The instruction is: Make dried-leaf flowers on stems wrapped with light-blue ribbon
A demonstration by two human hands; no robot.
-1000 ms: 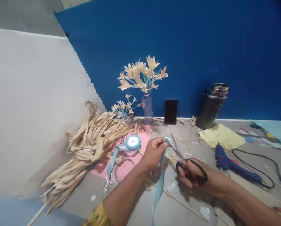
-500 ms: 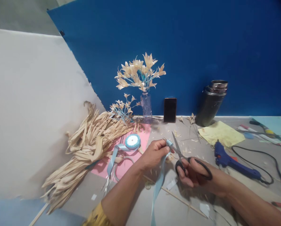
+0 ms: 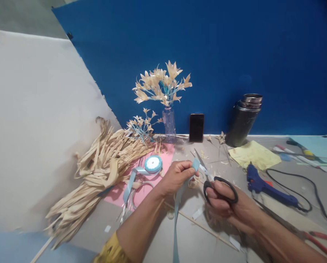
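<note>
Between the thumb and fingers of my left hand [image 3: 178, 177] a light blue ribbon [image 3: 177, 210] is pinched near its end, and its long tail hangs down past the table's front. My right hand [image 3: 224, 204] has its fingers through the black handles of a pair of scissors [image 3: 221, 188]. The blades are a little apart and point up and left, right beside the ribbon's end. Whether they touch the ribbon I cannot tell. A roll of the same blue ribbon [image 3: 153, 164] lies left of my left hand, on pink paper [image 3: 167, 155].
Dried husks [image 3: 97, 182] are heaped at left. Behind stand a clear vase [image 3: 169, 126] of husk flowers [image 3: 160, 84], a phone [image 3: 196, 128] and a dark flask [image 3: 243, 120]. On the right lie a blue glue gun [image 3: 270, 190] with its cord, yellow paper [image 3: 254, 155] and red-handled pliers [image 3: 314, 237].
The scissors have drawn slightly left and their blades have turned beside the ribbon's end. The ribbon end now stands flat above my left fingertips. The view has shifted a little.
</note>
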